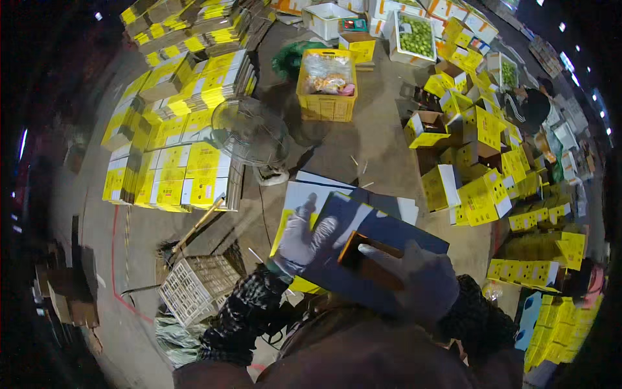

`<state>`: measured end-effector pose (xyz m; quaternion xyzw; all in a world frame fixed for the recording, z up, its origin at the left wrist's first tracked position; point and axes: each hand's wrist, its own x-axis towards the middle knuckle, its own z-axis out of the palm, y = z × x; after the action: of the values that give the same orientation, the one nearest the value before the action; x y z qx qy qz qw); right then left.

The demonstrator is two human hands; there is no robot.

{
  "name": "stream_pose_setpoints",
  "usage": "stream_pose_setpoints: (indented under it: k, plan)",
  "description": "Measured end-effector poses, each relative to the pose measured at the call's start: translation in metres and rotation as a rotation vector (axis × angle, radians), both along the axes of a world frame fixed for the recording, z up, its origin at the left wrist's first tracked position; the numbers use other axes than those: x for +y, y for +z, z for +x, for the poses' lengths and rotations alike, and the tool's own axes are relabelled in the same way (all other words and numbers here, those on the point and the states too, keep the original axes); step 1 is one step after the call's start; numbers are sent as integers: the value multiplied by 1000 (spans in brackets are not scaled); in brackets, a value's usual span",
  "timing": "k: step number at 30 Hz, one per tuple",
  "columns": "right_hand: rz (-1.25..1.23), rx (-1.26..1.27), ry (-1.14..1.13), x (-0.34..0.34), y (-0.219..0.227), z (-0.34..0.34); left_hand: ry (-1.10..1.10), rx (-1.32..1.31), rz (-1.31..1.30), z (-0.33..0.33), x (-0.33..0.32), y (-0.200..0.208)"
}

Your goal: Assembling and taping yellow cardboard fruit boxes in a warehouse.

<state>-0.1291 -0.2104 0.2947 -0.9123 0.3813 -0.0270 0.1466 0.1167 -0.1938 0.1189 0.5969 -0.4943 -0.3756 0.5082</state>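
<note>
Dark blue and white cardboard panels [337, 253] of a partly folded carton lie in front of me, with a yellow strip along the left edge. My left hand [301, 236], in a pale glove, grips the left side of the panels, its thumb apart from the fingers. At the right side, my right hand [418, 279], also gloved and somewhat blurred, holds the carton. Its fingers reach over a dark brown patch with an orange edge [372, 259], which I cannot make out clearly. Parts of both hands' grip are hidden.
Stacked flat cartons [175, 168] stand left, beside a round fan [249, 133]. A yellow crate [327, 107] with plastic bags is ahead. Open yellow cartons [483, 194] crowd the right. A white foam box of green fruit [414, 39] lies far right. A pale slatted crate [194, 292] sits near left.
</note>
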Motion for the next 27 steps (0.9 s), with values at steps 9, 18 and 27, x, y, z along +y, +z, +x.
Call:
stream_pose_setpoints:
  k: [9, 18, 27]
  plan:
    - [2, 75, -132, 37, -25, -171, -111, -487, 443, -25, 2, 74]
    - [-157, -179, -431, 62, -276, -130, -196, -1134, 653, -57, -26, 86]
    - [368, -1591, -588, -26, -83, -217, -396, -318, -240, -101, -180, 136]
